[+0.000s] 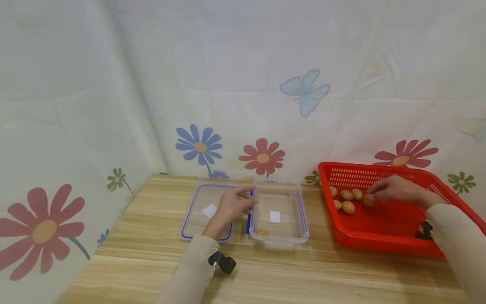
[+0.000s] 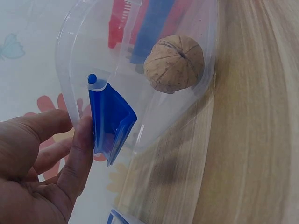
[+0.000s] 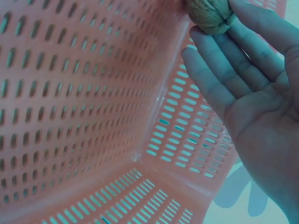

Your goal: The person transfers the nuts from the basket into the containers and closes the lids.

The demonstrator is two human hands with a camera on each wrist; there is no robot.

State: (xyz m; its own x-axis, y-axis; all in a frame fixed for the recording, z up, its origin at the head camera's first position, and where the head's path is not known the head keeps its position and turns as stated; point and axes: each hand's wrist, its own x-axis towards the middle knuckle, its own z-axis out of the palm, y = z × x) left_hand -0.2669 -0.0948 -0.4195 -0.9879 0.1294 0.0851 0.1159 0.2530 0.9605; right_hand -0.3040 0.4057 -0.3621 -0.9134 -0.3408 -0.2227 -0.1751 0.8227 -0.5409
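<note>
My left hand [image 1: 248, 202] holds the left end of a clear plastic container [image 1: 300, 211] on the wooden table. In the left wrist view its thumb [image 2: 80, 154] lies against the container's blue clasp [image 2: 111, 119], and the fingers are beside the wall. One walnut [image 1: 263, 232] [image 2: 174, 63] lies inside the container. My right hand [image 1: 371, 196] [image 3: 212, 32] reaches into a red basket [image 1: 379, 236] [image 3: 93, 116] and pinches a walnut [image 1: 368, 200] [image 3: 210, 15] between thumb and fingertips. Several more walnuts [image 1: 347, 207] lie at the basket's left end.
The container's clear lid [image 1: 197, 223] with a blue seal lies flat just left of it, under my left wrist. A flower-printed cloth [image 1: 243, 84] walls in the back and left of the table. Bare wood [image 1: 303, 274] stretches along the front.
</note>
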